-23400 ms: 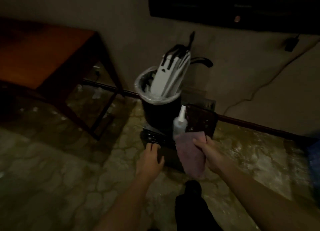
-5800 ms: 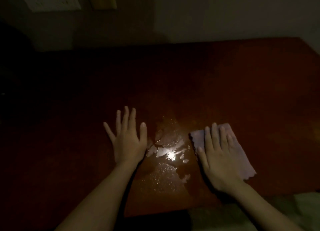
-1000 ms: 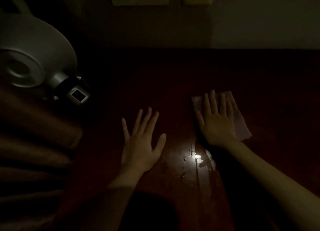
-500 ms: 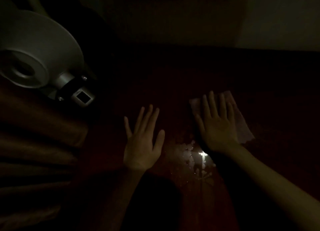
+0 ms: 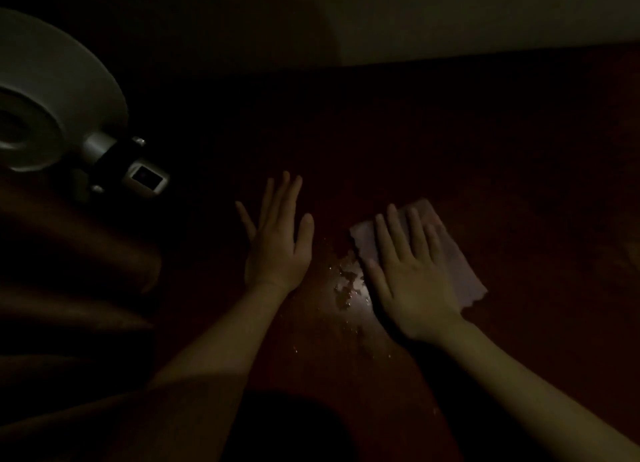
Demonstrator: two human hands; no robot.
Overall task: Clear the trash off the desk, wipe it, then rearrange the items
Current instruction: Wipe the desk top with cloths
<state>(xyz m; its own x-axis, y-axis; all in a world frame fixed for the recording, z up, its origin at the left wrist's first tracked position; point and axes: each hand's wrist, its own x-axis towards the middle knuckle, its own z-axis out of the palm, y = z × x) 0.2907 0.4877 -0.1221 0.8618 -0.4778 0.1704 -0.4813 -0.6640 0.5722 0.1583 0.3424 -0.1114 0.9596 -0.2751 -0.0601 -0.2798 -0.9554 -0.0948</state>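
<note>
The dark red-brown desk [image 5: 485, 143] fills most of the dim view. My right hand [image 5: 412, 278] lies flat with straight fingers on a pale pink cloth [image 5: 460, 267], pressing it to the desktop. A glinting wet patch [image 5: 349, 285] sits just left of that hand. My left hand [image 5: 280, 243] rests flat on the bare wood, fingers spread, left of the wet patch and apart from the cloth.
A white lamp head [image 5: 45, 101] with a metal joint [image 5: 138, 170] hangs over the desk's left end. Brown curtain folds [image 5: 69, 288] fall along the left side. A pale wall [image 5: 450, 14] runs behind the desk.
My right hand has slid the cloth toward me and slightly left, up to the wet patch. The left hand has stayed flat in about the same spot.
</note>
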